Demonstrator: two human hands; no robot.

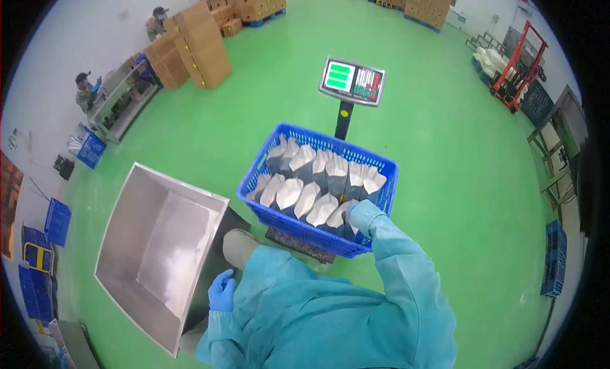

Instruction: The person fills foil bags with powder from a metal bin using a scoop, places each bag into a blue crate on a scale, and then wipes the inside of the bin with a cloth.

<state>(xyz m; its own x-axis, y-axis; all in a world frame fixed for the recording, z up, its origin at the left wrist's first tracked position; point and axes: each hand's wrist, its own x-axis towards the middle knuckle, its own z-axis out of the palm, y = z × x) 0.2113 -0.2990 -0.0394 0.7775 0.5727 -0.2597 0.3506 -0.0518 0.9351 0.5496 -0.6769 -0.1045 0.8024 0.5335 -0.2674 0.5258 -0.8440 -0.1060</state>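
A blue plastic crate [298, 226] stands on a floor scale, filled with two rows of upright pouches [289, 192] that show pale, open-looking tops. My right hand [363, 216], in a blue glove, is at the crate's near right corner with its fingers closed at the top of the end pouch [346, 215]; the fingertips are partly hidden. Beside the large steel bin [162, 242], my left hand [222, 291] hangs with fingers loosely apart and nothing in it. Behind the crate rises the scale's display [351, 81], lit green.
Stacked cartons [203, 48] stand at the back left, near two people at a steel table [130, 108]. A red lifter [518, 67] is at the far right. Blue crates [57, 221] line the left wall, and a stack of blue pallets [554, 258] sits on the right.
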